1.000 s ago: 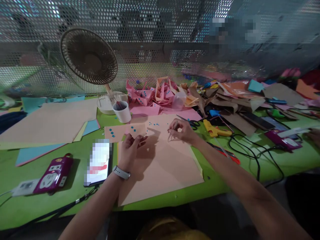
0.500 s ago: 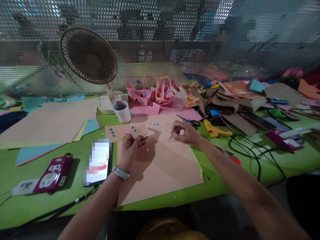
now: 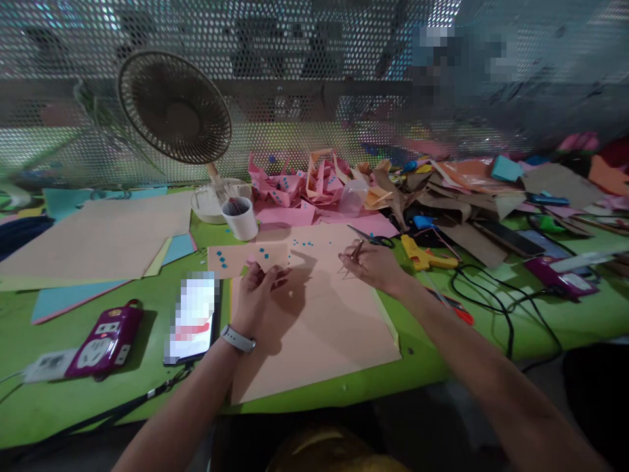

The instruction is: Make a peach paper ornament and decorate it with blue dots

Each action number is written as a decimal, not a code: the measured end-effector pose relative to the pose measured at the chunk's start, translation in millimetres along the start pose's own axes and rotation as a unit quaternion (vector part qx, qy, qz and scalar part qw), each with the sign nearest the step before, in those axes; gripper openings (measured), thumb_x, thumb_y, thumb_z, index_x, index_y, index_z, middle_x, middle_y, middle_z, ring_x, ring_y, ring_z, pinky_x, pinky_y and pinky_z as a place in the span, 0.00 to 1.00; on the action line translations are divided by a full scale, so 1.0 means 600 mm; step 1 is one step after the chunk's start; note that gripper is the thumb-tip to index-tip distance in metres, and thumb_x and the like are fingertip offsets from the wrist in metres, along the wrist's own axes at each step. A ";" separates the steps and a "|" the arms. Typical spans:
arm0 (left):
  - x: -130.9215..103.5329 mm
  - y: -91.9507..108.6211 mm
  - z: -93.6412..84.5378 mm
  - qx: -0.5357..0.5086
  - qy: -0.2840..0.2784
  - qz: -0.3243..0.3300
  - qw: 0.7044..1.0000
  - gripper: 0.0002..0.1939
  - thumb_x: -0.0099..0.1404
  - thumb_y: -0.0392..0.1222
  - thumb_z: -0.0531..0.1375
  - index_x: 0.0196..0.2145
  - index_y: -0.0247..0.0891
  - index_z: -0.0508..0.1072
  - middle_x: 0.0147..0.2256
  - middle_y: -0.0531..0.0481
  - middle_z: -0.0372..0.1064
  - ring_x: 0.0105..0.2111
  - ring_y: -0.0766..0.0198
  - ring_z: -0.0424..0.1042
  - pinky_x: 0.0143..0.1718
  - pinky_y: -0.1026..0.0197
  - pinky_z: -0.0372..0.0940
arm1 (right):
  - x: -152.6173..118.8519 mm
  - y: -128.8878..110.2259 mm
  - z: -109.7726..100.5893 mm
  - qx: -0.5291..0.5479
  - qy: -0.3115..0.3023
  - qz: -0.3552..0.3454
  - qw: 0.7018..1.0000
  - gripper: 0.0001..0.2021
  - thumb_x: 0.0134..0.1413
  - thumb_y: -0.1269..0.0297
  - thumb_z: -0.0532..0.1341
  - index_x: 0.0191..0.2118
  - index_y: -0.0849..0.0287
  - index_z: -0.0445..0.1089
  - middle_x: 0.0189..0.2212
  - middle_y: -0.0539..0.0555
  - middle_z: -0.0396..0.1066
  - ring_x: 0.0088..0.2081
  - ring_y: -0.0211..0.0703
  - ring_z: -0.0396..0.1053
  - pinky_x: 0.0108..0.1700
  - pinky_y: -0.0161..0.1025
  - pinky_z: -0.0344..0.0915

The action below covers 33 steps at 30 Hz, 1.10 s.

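Note:
My right hand (image 3: 376, 265) is closed around a slim brown pen-like tool (image 3: 358, 250), held over the upper right of a large peach paper sheet (image 3: 319, 347). Thin dark lines show just below those fingers; whether they are marks or tool tips is unclear. My left hand (image 3: 258, 288), with a pale band at the wrist, rests at the sheet's upper left, its fingers bent together. Something dark red shows at its fingertips, too small to name. Small blue paper squares (image 3: 266, 256) lie on a peach strip (image 3: 240, 252) beyond it, and tinier blue bits are scattered farther right.
A white cup (image 3: 240, 223) and a fan (image 3: 177, 108) stand behind. Black scissors (image 3: 381, 241), a yellow glue gun (image 3: 426, 254) and cables (image 3: 508, 301) lie right. A phone (image 3: 191, 321) and a purple power strip (image 3: 105, 344) lie left. Folded pink paper (image 3: 280, 187) lines the back.
My right hand has shifted slightly right and turned, and the tool in it stands more upright. Thin lines now show below its fingers. My left hand stays in place.

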<state>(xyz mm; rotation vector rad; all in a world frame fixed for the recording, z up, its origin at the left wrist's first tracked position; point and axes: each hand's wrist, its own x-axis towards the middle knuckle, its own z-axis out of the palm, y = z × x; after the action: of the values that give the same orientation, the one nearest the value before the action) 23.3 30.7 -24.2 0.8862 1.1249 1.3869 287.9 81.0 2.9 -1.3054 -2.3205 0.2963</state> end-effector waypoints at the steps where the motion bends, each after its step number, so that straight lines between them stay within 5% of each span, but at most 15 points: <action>1: 0.000 0.001 0.000 0.002 -0.001 0.000 1.000 0.17 0.55 0.48 0.68 0.31 0.38 0.63 0.34 0.49 0.74 0.40 0.56 0.78 0.41 0.57 0.72 | 0.000 0.002 -0.002 0.015 -0.017 0.020 1.000 0.14 0.62 0.57 0.53 0.29 0.55 0.69 0.26 0.51 0.71 0.31 0.41 0.70 0.34 0.38 0.63; 4: -0.001 0.002 0.000 0.004 -0.002 0.001 1.000 0.16 0.56 0.48 0.67 0.32 0.38 0.64 0.34 0.49 0.74 0.40 0.56 0.78 0.40 0.58 0.73 | 0.001 0.002 -0.002 0.147 -0.076 0.099 0.981 0.12 0.62 0.57 0.53 0.34 0.54 0.70 0.19 0.47 0.69 0.22 0.38 0.68 0.24 0.34 0.61; 8: 0.000 0.001 0.000 0.002 -0.006 0.003 1.000 0.16 0.56 0.48 0.68 0.34 0.38 0.66 0.34 0.50 0.74 0.39 0.58 0.78 0.39 0.59 0.73 | 0.014 -0.008 0.010 0.324 -0.075 0.176 0.927 0.10 0.54 0.58 0.61 0.40 0.54 0.73 0.30 0.50 0.75 0.28 0.39 0.73 0.22 0.31 0.63; 14: 0.002 -0.005 -0.003 -0.006 -0.006 0.001 1.000 0.16 0.56 0.48 0.68 0.34 0.38 0.66 0.34 0.50 0.75 0.39 0.58 0.78 0.39 0.60 0.73 | 0.060 -0.012 0.044 0.459 0.088 0.209 0.859 0.15 0.47 0.50 0.66 0.30 0.57 0.73 0.25 0.51 0.75 0.25 0.37 0.72 0.25 0.33 0.64; 20: 0.002 -0.001 -0.003 0.000 -0.014 -0.004 1.000 0.18 0.56 0.49 0.68 0.38 0.38 0.67 0.36 0.47 0.75 0.40 0.57 0.78 0.39 0.59 0.73 | 0.081 -0.001 0.071 0.528 0.158 0.262 0.792 0.19 0.40 0.51 0.70 0.37 0.58 0.73 0.23 0.50 0.76 0.24 0.36 0.72 0.27 0.32 0.63; 24: 0.002 0.000 -0.002 0.001 -0.019 -0.009 1.000 0.19 0.56 0.49 0.68 0.38 0.37 0.68 0.37 0.48 0.75 0.41 0.56 0.78 0.39 0.60 0.73 | 0.074 0.006 0.087 0.524 0.118 0.263 0.802 0.19 0.42 0.51 0.69 0.38 0.58 0.75 0.29 0.54 0.79 0.32 0.41 0.76 0.31 0.32 0.64; 33: 0.002 0.000 -0.001 -0.003 -0.013 -0.016 1.000 0.18 0.56 0.48 0.68 0.40 0.39 0.69 0.37 0.50 0.75 0.39 0.58 0.79 0.37 0.62 0.73 | 0.082 0.005 0.097 0.457 0.133 0.199 0.857 0.16 0.44 0.51 0.69 0.35 0.57 0.79 0.32 0.55 0.79 0.34 0.44 0.75 0.37 0.39 0.69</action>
<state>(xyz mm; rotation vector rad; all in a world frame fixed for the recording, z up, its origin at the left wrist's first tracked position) 22.6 31.5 -24.7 0.8767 1.1092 1.3488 239.7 126.2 -35.2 -1.1673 -1.3244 1.1094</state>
